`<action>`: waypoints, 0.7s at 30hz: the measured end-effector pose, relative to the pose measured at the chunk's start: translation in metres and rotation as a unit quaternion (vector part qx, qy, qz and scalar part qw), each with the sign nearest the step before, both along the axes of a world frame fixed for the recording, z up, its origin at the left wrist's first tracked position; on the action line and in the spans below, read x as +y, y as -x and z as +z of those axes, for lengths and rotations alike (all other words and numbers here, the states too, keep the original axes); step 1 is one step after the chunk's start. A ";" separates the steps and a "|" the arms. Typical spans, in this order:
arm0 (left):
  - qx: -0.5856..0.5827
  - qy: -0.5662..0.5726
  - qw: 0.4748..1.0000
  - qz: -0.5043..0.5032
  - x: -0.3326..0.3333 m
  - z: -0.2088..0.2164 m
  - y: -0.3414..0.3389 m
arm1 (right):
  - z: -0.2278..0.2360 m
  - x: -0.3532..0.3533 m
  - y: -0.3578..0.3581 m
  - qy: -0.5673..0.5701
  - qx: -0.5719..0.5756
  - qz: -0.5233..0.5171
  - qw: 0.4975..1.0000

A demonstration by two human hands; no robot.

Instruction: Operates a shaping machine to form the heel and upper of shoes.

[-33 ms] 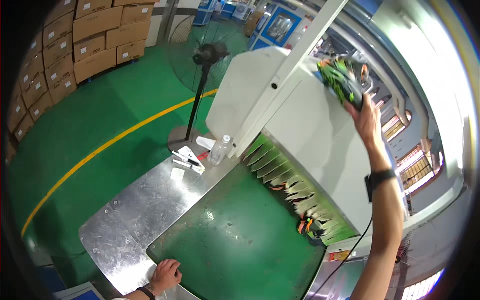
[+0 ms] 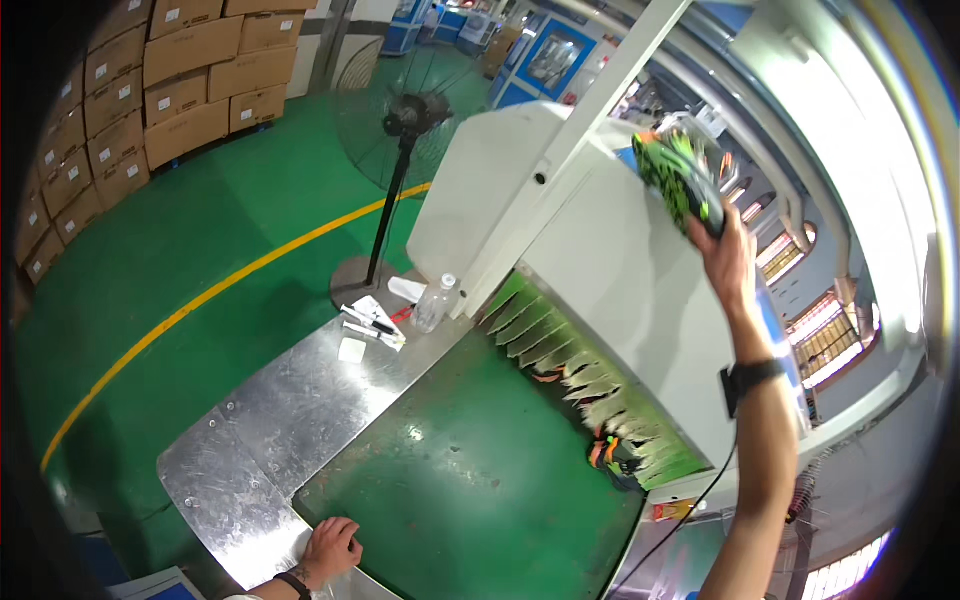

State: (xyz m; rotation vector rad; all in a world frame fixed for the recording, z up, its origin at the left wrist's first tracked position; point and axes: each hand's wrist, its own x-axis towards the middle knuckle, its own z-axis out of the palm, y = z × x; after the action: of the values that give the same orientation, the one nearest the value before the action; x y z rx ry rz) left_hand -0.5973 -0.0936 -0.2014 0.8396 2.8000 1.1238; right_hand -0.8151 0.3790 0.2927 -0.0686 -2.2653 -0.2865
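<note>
My right hand [image 2: 727, 255] is raised at the upper right, closed on one end of a sports shoe [image 2: 677, 170] with green, black and orange parts. The shoe is tilted and slightly blurred, above the sloping white machine housing [image 2: 610, 230]. At the bottom, my left hand [image 2: 333, 550] rests on the inner edge of the metal table [image 2: 300, 390], beside the green belt surface [image 2: 470, 470]. Its fingers are curled, with a small dark spot by them; what they hold, if anything, is hidden. An orange and black shoe [image 2: 610, 455] lies partly under the strip curtain [image 2: 590, 380].
A clear plastic bottle [image 2: 435, 303], syringes [image 2: 368, 322] and a white square [image 2: 351, 350] sit on the metal table's far end. Behind stands a black pedestal fan [image 2: 405, 150]. Stacked cartons [image 2: 190, 90] fill the upper left. A black cable [image 2: 690, 515] hangs by my right forearm.
The view has shifted slightly. My right hand and the shoe have turned a little, still over the housing. My left hand stays at the table edge.
</note>
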 end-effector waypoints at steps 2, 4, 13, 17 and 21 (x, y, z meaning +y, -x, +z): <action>-0.005 0.002 1.000 0.003 0.002 0.001 -0.004 | -0.002 -0.027 -0.065 0.168 0.048 -0.003 0.985; 0.015 -0.027 1.000 -0.001 0.001 -0.001 -0.004 | -0.011 -0.030 -0.135 0.493 0.076 0.029 0.866; -0.810 -0.266 0.419 -0.311 0.087 0.183 -0.028 | -0.099 -0.223 -0.500 0.741 0.369 -0.034 0.560; -0.891 -0.134 0.057 -0.429 0.096 0.243 -0.105 | -0.122 -0.254 -0.605 0.544 0.174 -0.123 0.811; -0.874 -0.226 -0.018 -0.429 0.086 0.202 -0.137 | -0.078 -0.274 -0.644 0.370 -0.131 0.062 0.918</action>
State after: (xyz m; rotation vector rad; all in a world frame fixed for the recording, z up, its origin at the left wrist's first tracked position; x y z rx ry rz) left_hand -0.4607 -0.0072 0.0005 0.1381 -0.4519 0.8924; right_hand -0.1709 0.1050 0.2148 -0.2937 -2.5072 0.6807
